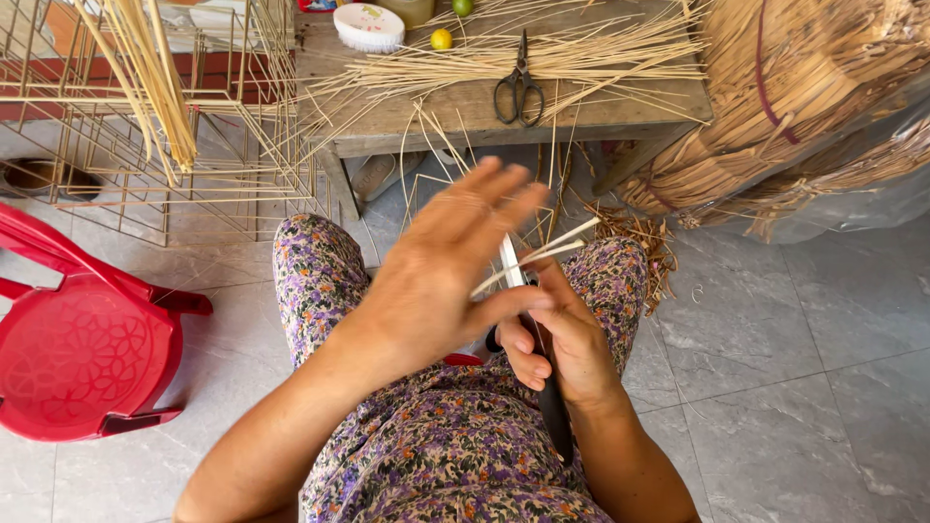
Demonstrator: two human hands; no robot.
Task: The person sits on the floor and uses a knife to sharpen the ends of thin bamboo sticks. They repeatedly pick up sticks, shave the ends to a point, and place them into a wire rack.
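A: Where does the strip lie, and what holds it?

B: The right hand [562, 334] is closed around a knife [552, 397], handle low, blade up. The pale bamboo strip [538, 257] crosses the blade just above that hand. The left hand [441, 276] is spread flat, fingers extended, thumb pressing the strip.

A: Handling properties?

B: Judged light, thin, springy, likely splintery at the edges. Grip close to the blade, where flex is least.

A: Surroundings?

B: Beyond the hands, a bench [465, 111] carries loose strips and scissors [519, 87].

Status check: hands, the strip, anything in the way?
Left hand open, fingers spread. Right hand gripping knife and pale cane strip. Nothing blocking over the lap.
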